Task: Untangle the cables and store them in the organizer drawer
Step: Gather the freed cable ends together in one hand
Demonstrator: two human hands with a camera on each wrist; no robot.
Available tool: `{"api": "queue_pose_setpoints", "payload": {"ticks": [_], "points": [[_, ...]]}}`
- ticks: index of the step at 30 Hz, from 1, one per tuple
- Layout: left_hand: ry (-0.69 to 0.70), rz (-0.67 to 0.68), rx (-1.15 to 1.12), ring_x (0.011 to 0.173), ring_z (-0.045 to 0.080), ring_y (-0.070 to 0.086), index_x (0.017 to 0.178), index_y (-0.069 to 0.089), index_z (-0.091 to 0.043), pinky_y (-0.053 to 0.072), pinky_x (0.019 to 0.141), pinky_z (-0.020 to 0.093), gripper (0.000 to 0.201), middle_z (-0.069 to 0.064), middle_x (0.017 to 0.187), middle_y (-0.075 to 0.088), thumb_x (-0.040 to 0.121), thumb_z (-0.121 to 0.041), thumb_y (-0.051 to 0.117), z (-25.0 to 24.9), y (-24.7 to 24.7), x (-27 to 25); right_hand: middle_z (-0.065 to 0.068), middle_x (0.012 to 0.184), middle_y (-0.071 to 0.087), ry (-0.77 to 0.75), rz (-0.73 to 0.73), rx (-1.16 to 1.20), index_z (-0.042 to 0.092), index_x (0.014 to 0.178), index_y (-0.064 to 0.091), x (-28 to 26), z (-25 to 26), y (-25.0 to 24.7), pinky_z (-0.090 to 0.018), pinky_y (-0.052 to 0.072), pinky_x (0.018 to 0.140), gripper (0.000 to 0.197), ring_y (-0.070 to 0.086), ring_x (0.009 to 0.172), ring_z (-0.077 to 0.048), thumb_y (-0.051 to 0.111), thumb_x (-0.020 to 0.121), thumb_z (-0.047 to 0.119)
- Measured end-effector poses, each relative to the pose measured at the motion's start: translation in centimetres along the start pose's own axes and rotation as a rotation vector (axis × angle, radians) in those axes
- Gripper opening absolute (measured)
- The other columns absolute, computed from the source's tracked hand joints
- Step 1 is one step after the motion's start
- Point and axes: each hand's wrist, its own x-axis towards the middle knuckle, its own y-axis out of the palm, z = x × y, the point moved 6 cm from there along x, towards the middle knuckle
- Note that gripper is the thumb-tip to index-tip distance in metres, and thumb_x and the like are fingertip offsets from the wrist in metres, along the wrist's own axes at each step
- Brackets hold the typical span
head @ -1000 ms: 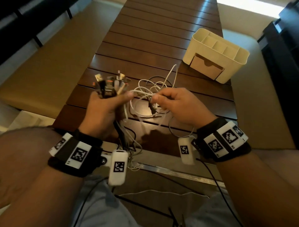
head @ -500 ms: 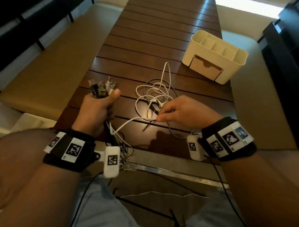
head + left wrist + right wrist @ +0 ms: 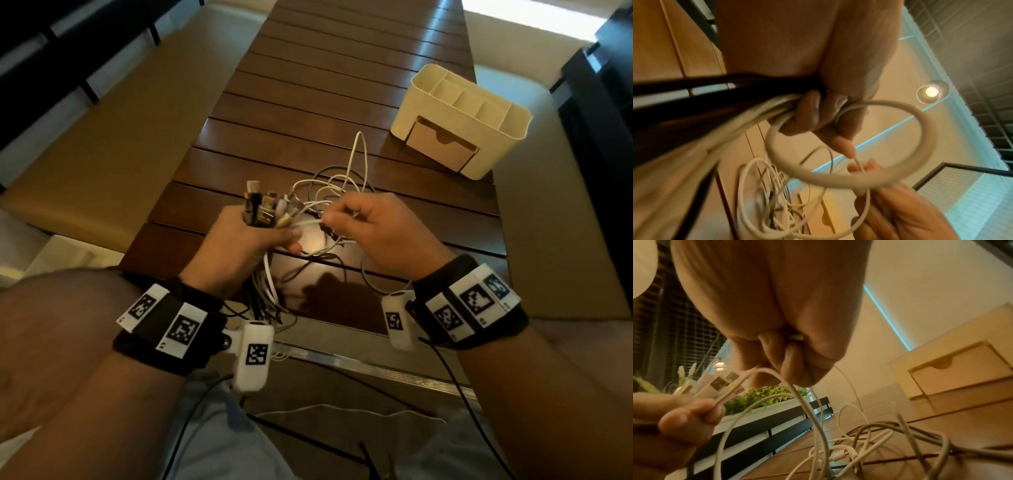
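At frame centre the left hand [image 3: 239, 246] grips a bundle of cables [image 3: 262, 210] — the right hand [image 3: 380, 233] pinches one white cable [image 3: 308, 222]. The organizer [image 3: 469, 120], drawer shut, sits upper right.

A dark slatted wooden table [image 3: 342, 85] ran up the middle of my head view, tan cushioned benches [image 3: 113, 137] on both sides. In my right wrist view, a planter of yellow flowers [image 3: 766, 395] sat centre-left.
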Motion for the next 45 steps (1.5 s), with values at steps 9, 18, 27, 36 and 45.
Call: {"api": "queue_pose_setpoints", "payload": {"ticks": [9, 18, 27, 36, 45], "points": [[0.006, -0.059, -0.011, 0.069, 0.008, 0.067, 0.071, 0.073, -0.002, 0.047, 0.080, 0.036, 0.016, 0.003, 0.070, 0.072, 0.086, -0.007, 0.072, 0.1, -0.7, 0.2, 0.013, 0.071, 0.059, 0.251, -0.004, 0.364, 0.023, 0.100, 0.069, -0.3, -2.0, -0.2, -0.023, 0.037, 0.045, 0.021, 0.044, 0.055, -0.012, 0.048, 0.104, 0.022], [0.028, -0.078, -0.046, 0.048, 0.007, 0.057, 0.074, 0.068, -0.009, 0.046, 0.053, 0.017, 0.016, 0.000, 0.055, 0.061, 0.090, -0.009, 0.069, 0.0, -0.6, 0.0, 0.011, 0.082, 0.068, 0.010, -0.031, 0.089, 0.027, 0.088, 0.073, -0.2, 0.4, 0.4, -0.014, 0.046, 0.068, 0.017, 0.061, 0.076, -0.001, 0.060, 0.097, 0.035], [0.053, 0.154, -0.258, 0.045, 0.013, 0.046, 0.078, 0.067, -0.012, 0.038, 0.046, 0.020, 0.031, 0.003, 0.055, 0.054, 0.069, -0.036, 0.086, 0.1, -1.8, 0.1, 0.009, 0.090, 0.068, 0.105, 0.122, 0.064, 0.031, 0.093, 0.070, -0.4, -1.1, -0.8, -0.023, 0.047, 0.076, 0.011, 0.062, 0.085, -0.005, 0.060, 0.096, 0.033], [-0.087, 0.570, -0.463, 0.039, 0.003, 0.035, 0.082, 0.076, -0.006, 0.027, 0.043, 0.018, 0.044, 0.010, 0.067, 0.067, 0.070, -0.048, 0.084, 1.3, 0.2, -0.2, 0.017, 0.093, 0.071, 0.083, 0.362, -0.026, 0.035, 0.092, 0.074, -1.0, 0.1, 0.9, -0.026, 0.050, 0.084, 0.005, 0.063, 0.088, 0.002, 0.069, 0.091, 0.035], [-0.142, 0.315, -0.349, 0.040, 0.007, 0.032, 0.074, 0.068, -0.009, 0.028, 0.038, 0.017, 0.032, 0.000, 0.057, 0.056, 0.089, -0.038, 0.064, 2.3, 2.2, 0.4, 0.013, 0.087, 0.068, -0.048, 0.268, -0.080, 0.029, 0.093, 0.075, -0.5, 1.7, 0.2, -0.027, 0.051, 0.075, 0.009, 0.062, 0.082, -0.002, 0.067, 0.091, 0.034]]}}
